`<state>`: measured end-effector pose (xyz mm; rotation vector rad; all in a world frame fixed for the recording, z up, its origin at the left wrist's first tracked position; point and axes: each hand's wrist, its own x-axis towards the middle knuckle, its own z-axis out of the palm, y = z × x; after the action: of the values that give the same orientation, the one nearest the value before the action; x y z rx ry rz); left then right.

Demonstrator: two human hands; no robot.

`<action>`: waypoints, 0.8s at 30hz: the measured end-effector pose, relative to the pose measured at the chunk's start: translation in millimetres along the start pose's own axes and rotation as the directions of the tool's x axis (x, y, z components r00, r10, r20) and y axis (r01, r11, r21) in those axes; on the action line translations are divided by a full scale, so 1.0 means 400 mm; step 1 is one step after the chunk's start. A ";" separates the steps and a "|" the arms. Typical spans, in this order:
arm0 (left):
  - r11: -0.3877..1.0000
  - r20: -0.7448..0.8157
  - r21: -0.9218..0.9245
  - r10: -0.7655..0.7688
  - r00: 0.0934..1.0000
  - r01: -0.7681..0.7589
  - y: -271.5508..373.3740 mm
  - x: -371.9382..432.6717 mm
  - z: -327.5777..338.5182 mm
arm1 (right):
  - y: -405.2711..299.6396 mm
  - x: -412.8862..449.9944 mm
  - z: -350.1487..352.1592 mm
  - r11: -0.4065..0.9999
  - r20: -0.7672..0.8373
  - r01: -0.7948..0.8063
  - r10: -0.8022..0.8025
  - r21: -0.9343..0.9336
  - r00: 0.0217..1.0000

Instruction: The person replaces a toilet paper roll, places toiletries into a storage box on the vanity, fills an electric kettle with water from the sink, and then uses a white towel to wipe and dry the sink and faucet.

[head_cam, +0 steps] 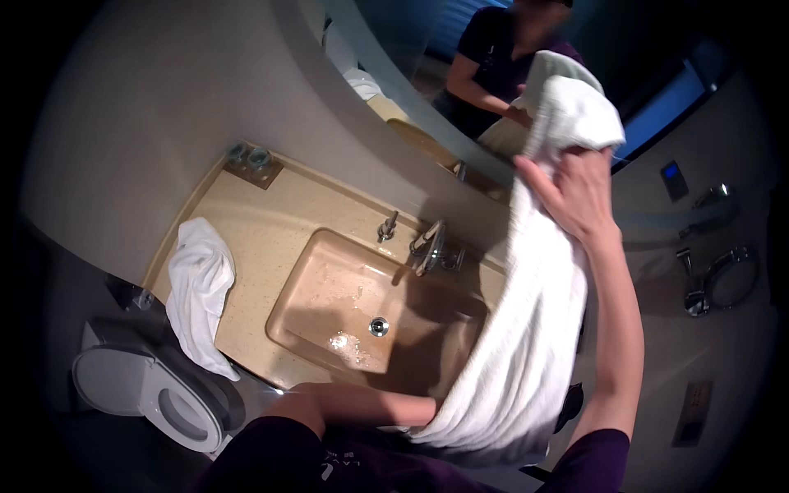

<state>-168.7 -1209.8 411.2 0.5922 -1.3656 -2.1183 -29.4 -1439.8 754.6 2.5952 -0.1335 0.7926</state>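
A large white towel hangs lengthwise in front of me, from near the mirror down to my waist. My right hand lies on its upper part with thumb spread, fingertips tucked under a fold at the top. My left forearm reaches across the sink's near edge, and the left hand itself is hidden behind the towel. Left of the towel is a sink basin with water drops and a metal drain. A chrome faucet stands behind it. A crumpled white cloth lies on the counter's left end, partly over the front edge.
Two glasses stand on a small tray in the counter's back left corner. A toilet with raised lid is at the lower left. A large mirror rises behind the counter. A round wall mirror is on the right.
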 end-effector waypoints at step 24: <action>0.958 -0.172 -0.281 0.013 0.985 -0.062 -0.079 -0.188 -0.033 | 0.059 -0.505 0.298 0.945 0.214 -0.125 0.195 -0.301 0.957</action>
<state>-110.3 -1158.9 382.3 0.6040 -0.9489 -2.1295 -141.7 -1517.4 562.2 2.4136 -0.5014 0.4645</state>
